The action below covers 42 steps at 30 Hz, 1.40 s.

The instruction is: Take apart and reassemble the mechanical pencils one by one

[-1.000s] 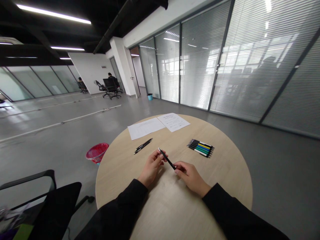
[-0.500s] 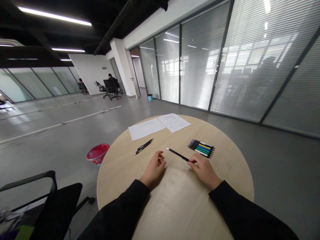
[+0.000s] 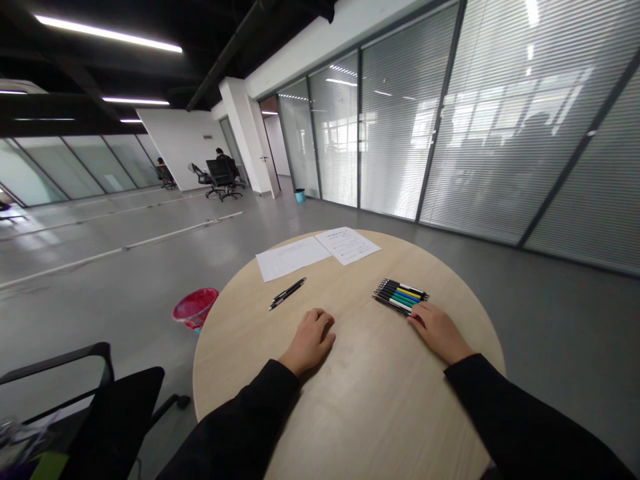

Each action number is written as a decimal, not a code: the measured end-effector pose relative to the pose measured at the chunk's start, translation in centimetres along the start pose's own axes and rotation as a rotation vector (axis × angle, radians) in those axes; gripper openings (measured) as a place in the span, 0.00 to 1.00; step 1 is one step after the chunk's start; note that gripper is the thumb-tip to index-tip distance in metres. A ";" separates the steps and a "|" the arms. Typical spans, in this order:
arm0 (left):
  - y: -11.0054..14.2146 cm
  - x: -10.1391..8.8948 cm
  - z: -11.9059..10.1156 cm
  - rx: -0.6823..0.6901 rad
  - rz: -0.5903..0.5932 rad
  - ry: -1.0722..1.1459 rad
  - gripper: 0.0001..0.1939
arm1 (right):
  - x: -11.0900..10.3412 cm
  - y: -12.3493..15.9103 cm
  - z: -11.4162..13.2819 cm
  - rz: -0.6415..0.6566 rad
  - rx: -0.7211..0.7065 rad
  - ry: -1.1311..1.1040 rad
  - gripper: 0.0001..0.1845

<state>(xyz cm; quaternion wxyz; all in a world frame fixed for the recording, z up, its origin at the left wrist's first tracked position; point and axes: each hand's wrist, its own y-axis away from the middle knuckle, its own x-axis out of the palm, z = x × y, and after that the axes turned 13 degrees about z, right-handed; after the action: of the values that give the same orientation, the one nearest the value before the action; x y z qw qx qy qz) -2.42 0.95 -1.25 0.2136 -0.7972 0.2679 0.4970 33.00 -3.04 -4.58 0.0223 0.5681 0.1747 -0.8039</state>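
Listing, on a round pale-wood table [image 3: 380,413]: right hand [image 3: 440,333], open, palm down, gripping nothing, fingertips [image 3: 414,319] at the near end of a tight row of coloured retractable pens [image 3: 400,297]; left hand [image 3: 313,341], loosely curled, empty, resting apart from two black pens [image 3: 287,293] and below two paper sheets [image 3: 320,252]. Risk: a careless finger sweep could scatter the row, and loose pens could roll off the table edge.
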 end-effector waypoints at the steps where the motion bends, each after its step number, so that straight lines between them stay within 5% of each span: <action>1: 0.0 0.0 0.0 -0.002 0.001 -0.003 0.11 | 0.1 0.0 0.0 -0.004 0.016 0.003 0.08; 42: 0.0 -0.1 -0.1 -0.022 0.003 0.011 0.13 | 1.3 -0.8 1.0 -0.088 0.183 0.016 0.06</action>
<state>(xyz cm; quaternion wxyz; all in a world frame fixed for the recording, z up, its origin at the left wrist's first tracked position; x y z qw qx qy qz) -2.38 0.95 -1.10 0.2028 -0.8016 0.2650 0.4960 31.48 -2.40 -5.28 -0.0663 0.5659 0.1255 -0.8121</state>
